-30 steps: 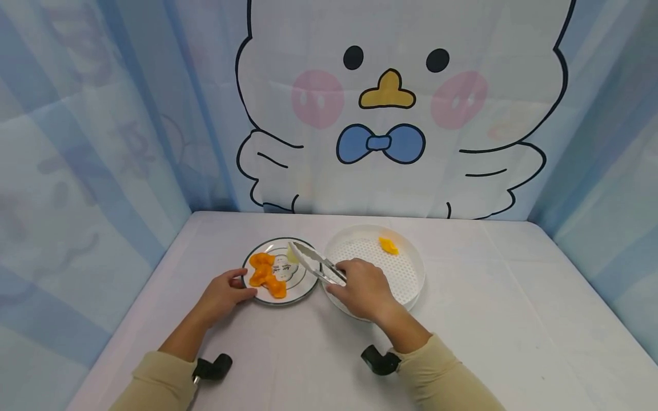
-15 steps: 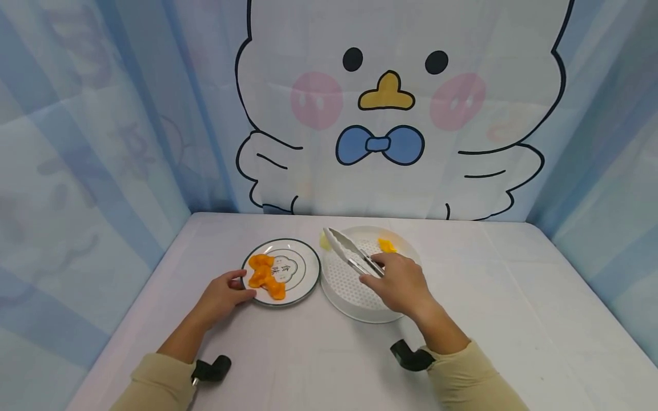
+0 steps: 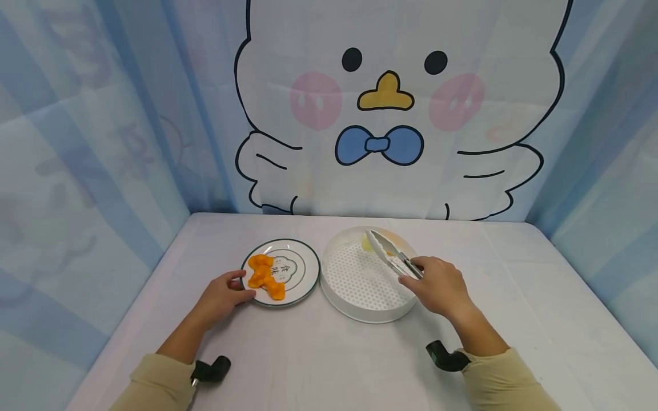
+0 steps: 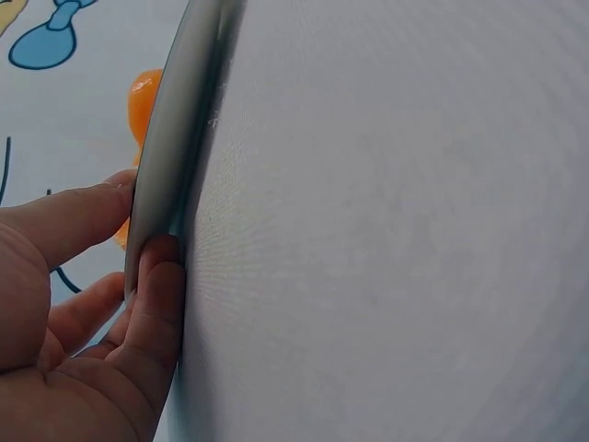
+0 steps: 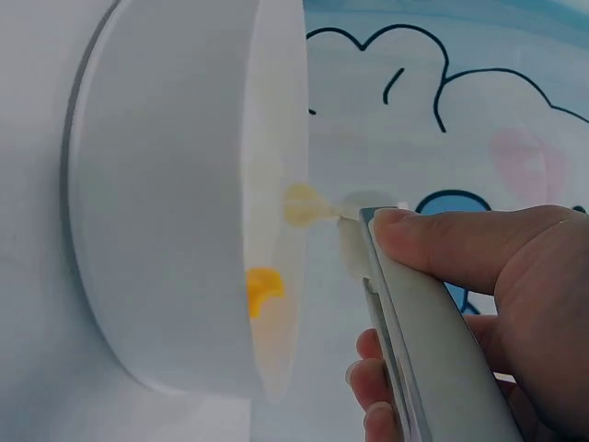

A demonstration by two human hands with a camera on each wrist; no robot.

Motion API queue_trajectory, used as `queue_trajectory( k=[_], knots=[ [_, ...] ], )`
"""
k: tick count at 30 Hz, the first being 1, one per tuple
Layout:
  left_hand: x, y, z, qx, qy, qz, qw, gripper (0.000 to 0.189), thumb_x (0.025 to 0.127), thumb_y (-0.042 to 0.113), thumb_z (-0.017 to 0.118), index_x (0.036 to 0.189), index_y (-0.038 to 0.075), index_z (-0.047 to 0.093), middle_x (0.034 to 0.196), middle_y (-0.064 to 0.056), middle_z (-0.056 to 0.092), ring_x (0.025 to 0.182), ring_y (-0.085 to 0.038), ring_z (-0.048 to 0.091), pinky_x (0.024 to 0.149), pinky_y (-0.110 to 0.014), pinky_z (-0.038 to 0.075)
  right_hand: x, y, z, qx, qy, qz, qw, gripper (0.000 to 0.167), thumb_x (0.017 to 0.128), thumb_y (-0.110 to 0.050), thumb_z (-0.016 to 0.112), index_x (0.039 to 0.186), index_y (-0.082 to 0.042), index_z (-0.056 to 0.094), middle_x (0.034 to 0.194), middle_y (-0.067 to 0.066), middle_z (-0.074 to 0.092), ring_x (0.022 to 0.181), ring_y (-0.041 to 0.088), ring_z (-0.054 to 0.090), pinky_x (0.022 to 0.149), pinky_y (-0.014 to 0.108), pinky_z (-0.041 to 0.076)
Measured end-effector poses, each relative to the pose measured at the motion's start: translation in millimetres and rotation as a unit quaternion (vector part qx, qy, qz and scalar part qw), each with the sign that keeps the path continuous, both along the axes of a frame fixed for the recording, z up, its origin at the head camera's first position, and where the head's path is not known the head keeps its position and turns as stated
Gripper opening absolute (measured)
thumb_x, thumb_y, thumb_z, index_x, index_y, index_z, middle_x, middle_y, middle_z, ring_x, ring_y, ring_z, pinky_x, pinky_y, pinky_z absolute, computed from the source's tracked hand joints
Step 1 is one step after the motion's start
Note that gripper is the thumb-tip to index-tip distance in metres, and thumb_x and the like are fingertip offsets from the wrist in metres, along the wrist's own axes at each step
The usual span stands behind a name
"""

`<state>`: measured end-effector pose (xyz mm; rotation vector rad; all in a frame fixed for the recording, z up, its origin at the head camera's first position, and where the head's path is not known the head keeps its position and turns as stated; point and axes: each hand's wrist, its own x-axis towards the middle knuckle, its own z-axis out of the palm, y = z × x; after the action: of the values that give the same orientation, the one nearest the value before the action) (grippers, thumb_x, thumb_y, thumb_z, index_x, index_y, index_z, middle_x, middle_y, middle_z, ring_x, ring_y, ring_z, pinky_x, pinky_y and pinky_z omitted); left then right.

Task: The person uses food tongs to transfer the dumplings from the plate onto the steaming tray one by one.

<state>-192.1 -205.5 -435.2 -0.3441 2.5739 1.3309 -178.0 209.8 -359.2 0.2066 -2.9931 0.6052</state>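
Observation:
My left hand [image 3: 221,298] grips the near left rim of a white plate [image 3: 307,268] with a dark edge line. In the left wrist view the thumb lies on the rim and fingers [image 4: 158,304] reach under it. Several glossy orange lumpy pieces [image 3: 261,273] lie on the plate's left part. My right hand [image 3: 438,285] holds metal tongs [image 3: 394,257] with pale tips over a round white basket [image 3: 370,315]. At those tips is a pale yellow-green piece [image 5: 302,204]. A bright yellow piece [image 5: 265,287] sits inside the basket, mostly hidden behind the tongs in the head view.
Plate and basket stand side by side on a table covered in white cloth [image 3: 308,365]. Behind the table's far edge hangs a printed curtain [image 3: 390,188]; blue curtains [image 3: 92,200] close off the sides. Dark camera mounts [image 3: 211,369] stick out from both wrists.
The tongs have moved right with the pale yellow-green piece, from above the plate to over the far part of the basket. My left hand and the plate have stayed put.

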Motion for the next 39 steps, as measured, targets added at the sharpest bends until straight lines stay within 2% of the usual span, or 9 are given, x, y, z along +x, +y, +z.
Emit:
queue_trajectory(
  k=[10,32,39],
  knots=[
    [-0.8,-0.4,-0.1,0.001,-0.004,0.002,1.0000,0.070,0.091,0.027,0.075,0.148,0.003,0.042,0.129,-0.025,0.051,0.111,-0.037,0.047,0.103,-0.052,0.044,1.1,27.9,-8.3,0.019,-0.013,-0.012,0.9997,0.055,0.090,-0.032,0.071,0.126,0.009,0.063,0.119,0.027,0.065,0.098,0.038,0.062,0.077,0.052,0.050],
    [-1.1,1.1,-1.2,-0.002,-0.007,0.005,1.0000,0.070,0.091,0.026,0.075,0.149,0.003,0.042,0.130,-0.026,0.050,0.111,-0.038,0.047,0.103,-0.052,0.044,15.0,61.9,-2.2,0.037,-0.037,-0.025,0.9983,0.058,0.088,-0.035,0.074,0.125,0.008,0.064,0.113,0.025,0.066,0.088,0.032,0.059,0.069,0.049,0.049],
    [0.1,1.0,-0.8,0.001,-0.004,0.005,1.0000,0.070,0.091,0.026,0.075,0.148,0.002,0.042,0.130,-0.026,0.050,0.111,-0.038,0.047,0.103,-0.052,0.043,16.7,60.4,-0.6,0.017,-0.039,-0.026,0.9988,0.064,0.086,-0.040,0.075,0.127,0.008,0.062,0.113,0.025,0.066,0.086,0.029,0.058,0.064,0.041,0.047]
  ],
)
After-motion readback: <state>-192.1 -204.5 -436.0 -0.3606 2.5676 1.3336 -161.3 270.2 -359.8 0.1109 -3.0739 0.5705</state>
